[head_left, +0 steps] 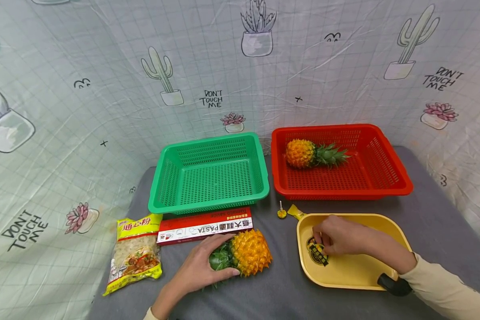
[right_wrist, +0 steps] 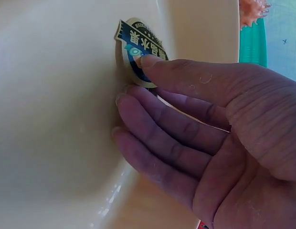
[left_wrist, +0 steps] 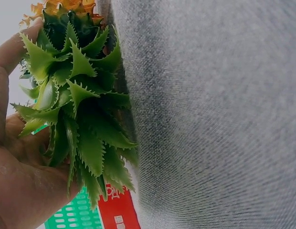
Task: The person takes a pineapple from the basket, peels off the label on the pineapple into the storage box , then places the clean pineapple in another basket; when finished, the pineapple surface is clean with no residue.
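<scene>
My left hand (head_left: 202, 264) grips a small pineapple (head_left: 251, 252) by its spiky green crown (left_wrist: 74, 90), with the thumb on the near side. The orange fruit points right, lying close over the grey cloth. Over in the yellow tray (head_left: 356, 278), my right hand (head_left: 340, 235) pinches a black and gold fruit label (right_wrist: 138, 43) with Chinese lettering. Its thumb presses the label's face, while the other fingers curl behind it against the tray. Part of the label is hidden by the thumb.
A red basket (head_left: 342, 193) at the back holds another pineapple (head_left: 301, 153). Left of it stands a green basket (head_left: 208, 206). A pasta box (head_left: 206, 229) and a macaroni bag (head_left: 136, 251) lie in front. Beside the tray are a lollipop (head_left: 282, 213) and a yellow wrapper (head_left: 295, 211).
</scene>
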Motion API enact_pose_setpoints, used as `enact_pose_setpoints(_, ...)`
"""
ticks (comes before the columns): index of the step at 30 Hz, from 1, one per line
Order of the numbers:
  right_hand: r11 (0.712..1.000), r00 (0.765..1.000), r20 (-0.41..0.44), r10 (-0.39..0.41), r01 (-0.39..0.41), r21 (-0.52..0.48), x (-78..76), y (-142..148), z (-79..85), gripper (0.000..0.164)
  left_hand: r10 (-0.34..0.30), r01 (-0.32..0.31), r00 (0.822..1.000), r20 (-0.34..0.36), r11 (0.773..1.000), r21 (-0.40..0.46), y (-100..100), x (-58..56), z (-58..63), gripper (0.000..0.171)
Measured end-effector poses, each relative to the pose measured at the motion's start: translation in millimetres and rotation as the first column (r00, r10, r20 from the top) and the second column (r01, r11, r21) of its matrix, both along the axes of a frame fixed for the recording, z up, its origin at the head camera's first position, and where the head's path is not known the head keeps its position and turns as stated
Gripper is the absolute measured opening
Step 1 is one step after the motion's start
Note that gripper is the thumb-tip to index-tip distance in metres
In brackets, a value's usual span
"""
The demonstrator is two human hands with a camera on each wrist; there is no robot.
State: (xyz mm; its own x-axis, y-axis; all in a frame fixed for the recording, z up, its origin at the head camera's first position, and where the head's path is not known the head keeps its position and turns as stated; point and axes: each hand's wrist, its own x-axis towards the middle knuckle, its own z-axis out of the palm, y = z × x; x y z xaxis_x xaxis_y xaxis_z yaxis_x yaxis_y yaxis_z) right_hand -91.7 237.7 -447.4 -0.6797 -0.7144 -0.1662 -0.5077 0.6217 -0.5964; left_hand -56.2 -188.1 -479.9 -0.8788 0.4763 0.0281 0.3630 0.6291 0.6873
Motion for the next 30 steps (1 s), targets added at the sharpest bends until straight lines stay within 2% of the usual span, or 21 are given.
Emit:
enact_pose_setpoints(6,1.000,0.999,-0.035,-0.014,0.014,-0.004,0.5,2,2.7,0.031,0.000,0.000,1.000,0.008,1.000,0.005,0,-0.3,1.7,0.084)
enact_pose_setpoints(11,0.999,0.997,-0.078,-0.018,0.015,-0.047,-1.8,4,7.1,0.029,-0.001,0.000,1.000,0.011,1.000,0.008,1,-0.8,2.4,0.084)
enact_pose_setpoints(20,0.990,0.998,-0.051,0.022,-0.029,-0.142,-4.1,4,17.7,0.022,-0.004,0.004,1.000,0.002,1.000,-0.005,0,-0.9,1.6,0.085)
enact_pose_setpoints(30,0.980,0.995,-0.094,0.039,-0.056,-0.192,-3.8,-3,24.2,0.023,-0.006,0.006,1.000,0.002,1.000,-0.001,0,-0.8,0.6,0.084)
